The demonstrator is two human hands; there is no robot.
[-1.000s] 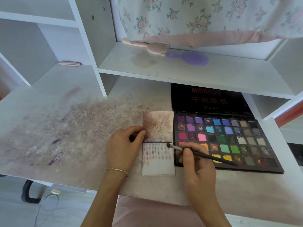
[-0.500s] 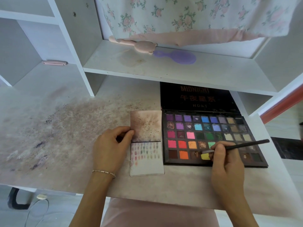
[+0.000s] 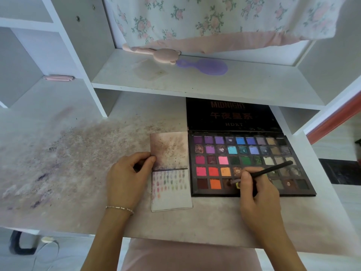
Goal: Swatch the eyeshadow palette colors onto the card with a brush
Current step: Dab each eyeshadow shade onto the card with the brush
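The right hand pinches a thin black brush between thumb and curled fingers, the handle slanting up and away to its right while the pale bristle tip pokes out to its left, over the bottom row of the eyeshadow palette. The tip sits at a dark brown pan beside a yellow one, but whether the bristles touch the powder is hard to tell, since the knuckles hide most of that yellow pan and several pans behind them. The palette lies open on the surface directly under and beyond this hand, its black lid standing back under the shelf, with the top edge of the lid cut off by the shelf's front. The left hand rests just left of the card, thumb and forefinger pinching the card's left edge near its fold; the remaining fingers curl under the palm and cannot be made out. The card lies between the two hands, touching or nearly touching the palette's left side. Its far half is smudged brown, its near half carries rows of small faint colour dabs, too blurred to count. A thin bracelet circles the left wrist. Left of that hand the surface is stained with purple and pinkish powder. On the shelf beyond both hands lie a pink brush and a purple brush, partly under a hanging floral cloth.
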